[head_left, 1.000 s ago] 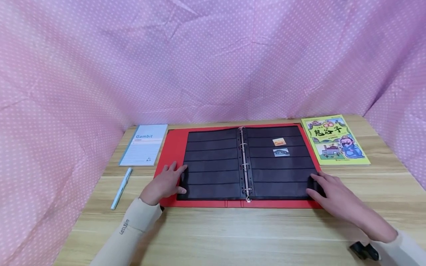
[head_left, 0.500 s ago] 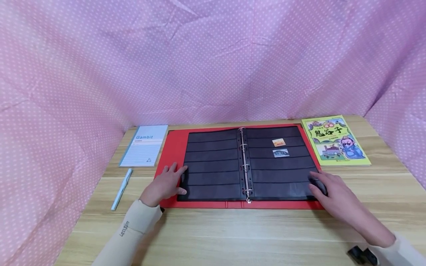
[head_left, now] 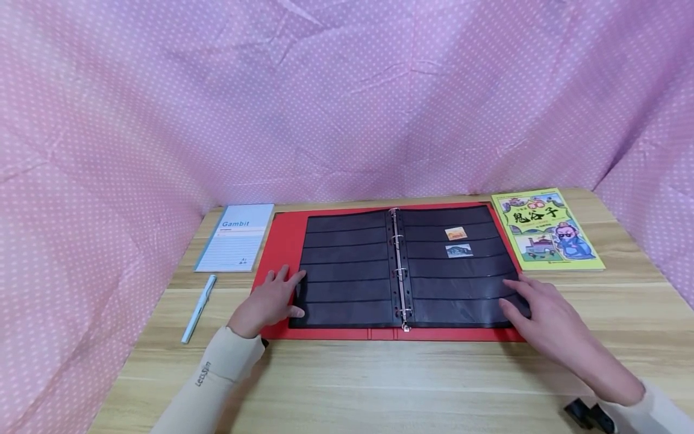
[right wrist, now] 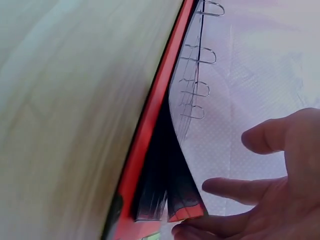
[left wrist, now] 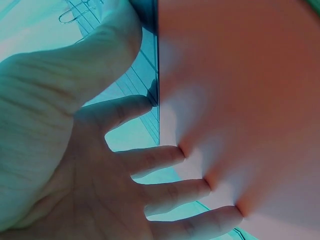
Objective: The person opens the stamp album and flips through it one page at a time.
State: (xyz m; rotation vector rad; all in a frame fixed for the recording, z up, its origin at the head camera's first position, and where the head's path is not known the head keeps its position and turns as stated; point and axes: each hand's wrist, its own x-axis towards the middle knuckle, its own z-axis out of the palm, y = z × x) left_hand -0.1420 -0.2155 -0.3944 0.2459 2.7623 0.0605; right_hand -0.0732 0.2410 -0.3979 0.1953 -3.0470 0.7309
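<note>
A red ring binder [head_left: 279, 247] lies spread on the table, with black pocket pages [head_left: 347, 271] on both sides of its metal rings [head_left: 398, 271]. Two small stamps, an orange one [head_left: 456, 233] and a blue-grey one [head_left: 459, 251], sit in the right page. My left hand [head_left: 265, 304] rests with spread fingers on the left cover; its fingertips [left wrist: 237, 210] touch the red surface in the left wrist view. My right hand [head_left: 550, 316] is at the right page's lower outer edge. In the right wrist view, fingers touch a lifted black page [right wrist: 182, 195], while the thumb [right wrist: 260, 137] stands apart.
A Gambit notebook [head_left: 233, 238] lies left of the binder, with a light blue pen [head_left: 198, 308] below it. A yellow comic-style book [head_left: 547, 229] lies at the back right. Pink dotted cloth [head_left: 347, 102] hangs behind the wooden table [head_left: 379, 386].
The right page's outer edge, curled up by my right hand half a second ago, looks flatter now. The stamps have shifted slightly right with the page. My left hand stays put.
</note>
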